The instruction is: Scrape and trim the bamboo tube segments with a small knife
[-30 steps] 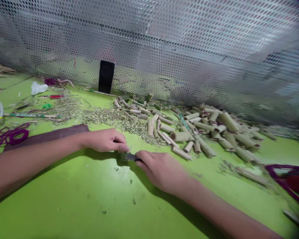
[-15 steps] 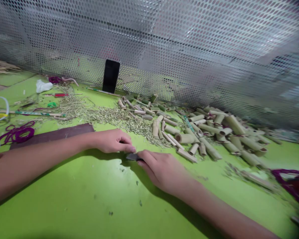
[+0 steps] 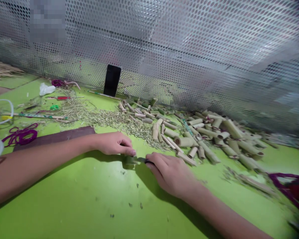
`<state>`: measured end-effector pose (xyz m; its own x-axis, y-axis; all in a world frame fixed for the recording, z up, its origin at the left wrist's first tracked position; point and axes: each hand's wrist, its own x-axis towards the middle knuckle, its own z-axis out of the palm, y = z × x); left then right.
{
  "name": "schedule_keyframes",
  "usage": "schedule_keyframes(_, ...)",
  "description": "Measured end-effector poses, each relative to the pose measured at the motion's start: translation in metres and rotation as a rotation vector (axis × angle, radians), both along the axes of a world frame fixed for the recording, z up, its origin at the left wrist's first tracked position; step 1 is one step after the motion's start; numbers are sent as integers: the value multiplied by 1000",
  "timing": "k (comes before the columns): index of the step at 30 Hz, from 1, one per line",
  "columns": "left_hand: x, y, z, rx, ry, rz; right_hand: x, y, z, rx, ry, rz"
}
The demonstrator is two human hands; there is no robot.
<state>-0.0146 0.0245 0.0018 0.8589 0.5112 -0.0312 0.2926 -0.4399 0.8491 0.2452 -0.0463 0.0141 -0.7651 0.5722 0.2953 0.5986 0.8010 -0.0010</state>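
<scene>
Grey blade [image 3: 141, 160] crosswise, tip leftward

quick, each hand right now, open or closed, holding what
Left hand: closed, apparently on a small green piece.
Right hand: closed, holding a knife.

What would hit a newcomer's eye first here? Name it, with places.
First, the heap of pale cane pieces, right of centre on the bright green tabletop. Behind rises a perforated metal screen, a dark phone upright before it, left of centre. Nearer, mid-picture, the right hand holds a small blade close to the left hand.
</scene>
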Motion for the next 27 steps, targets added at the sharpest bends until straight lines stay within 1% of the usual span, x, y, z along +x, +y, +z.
schedule_keyframes(3,2,0,-1,1,20,2,-7,2,0,40,6,12)
schedule_keyframes(7,4,0,-5,11,31,27,-15,2,-3,31,-20,12)
schedule_keyframes(11,6,-1,-6,14,46,58,-16,1,-3,14,-28,-4)
schedule_keyframes(17,8,-4,-4,33,51,100,-14,2,3,-111,-69,-35)
schedule_keyframes(22,6,-5,-2,29,40,72,-12,2,7,-252,-95,-63)
schedule_keyframes(24,3,-5,0,23,37,79,-11,-2,7,-276,-115,-50)
schedule_keyframes(27,-2,-4,4,32,61,114,-7,-10,7,-268,-145,4)
